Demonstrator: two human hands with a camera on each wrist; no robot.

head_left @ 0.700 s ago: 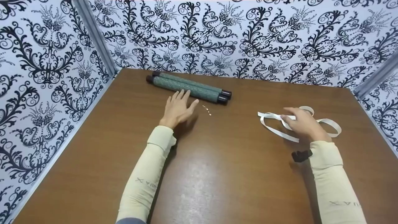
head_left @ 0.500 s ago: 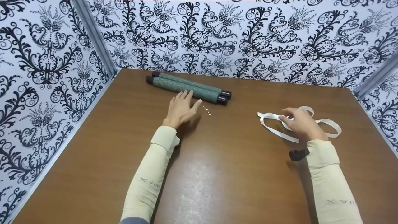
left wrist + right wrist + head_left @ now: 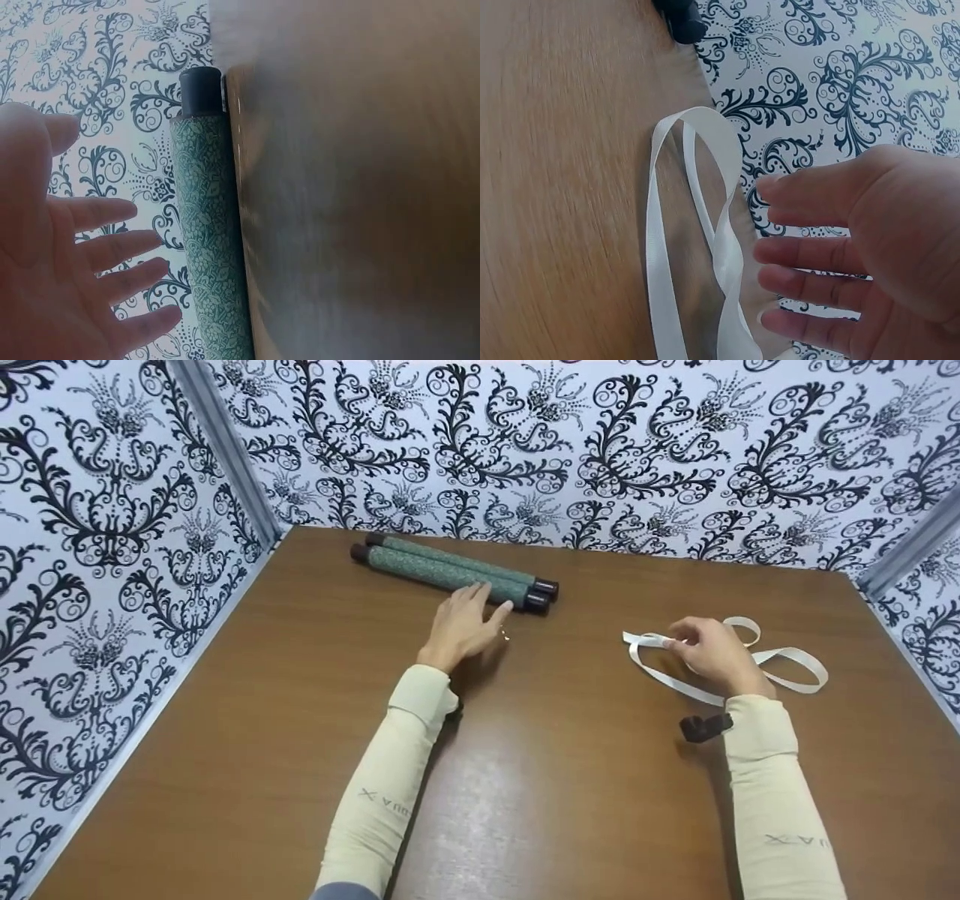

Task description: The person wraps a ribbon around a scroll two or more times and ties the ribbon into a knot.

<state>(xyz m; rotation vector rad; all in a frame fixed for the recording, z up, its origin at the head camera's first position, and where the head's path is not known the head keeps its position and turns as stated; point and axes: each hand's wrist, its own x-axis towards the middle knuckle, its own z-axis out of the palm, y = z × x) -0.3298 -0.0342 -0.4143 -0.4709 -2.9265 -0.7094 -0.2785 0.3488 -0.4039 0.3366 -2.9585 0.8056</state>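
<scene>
A green patterned scroll (image 3: 442, 571) with dark end knobs lies rolled on two rods near the table's back edge. My left hand (image 3: 463, 622) hovers at its near side toward the right end, fingers spread. In the left wrist view those fingers (image 3: 127, 244) point at the scroll (image 3: 208, 225), with a gap between. To the right, a loosely looped white ribbon (image 3: 799, 660) lies on the table. Over its left part is my right hand (image 3: 712, 652), fingers slightly bent. The right wrist view shows the ribbon (image 3: 664, 255) beside the fingertips, nothing held between thumb and fingers.
The brown wooden table (image 3: 570, 795) is bordered by patterned black-and-white walls (image 3: 510, 450) at the back and sides. A black device (image 3: 705, 727) sits at the right sleeve's cuff. Small bright marks (image 3: 505, 636) show on the table by the left thumb.
My left hand has slid right along the scroll's near side. My right hand has shifted slightly left over the ribbon, fingers more bent. The scroll stays in place.
</scene>
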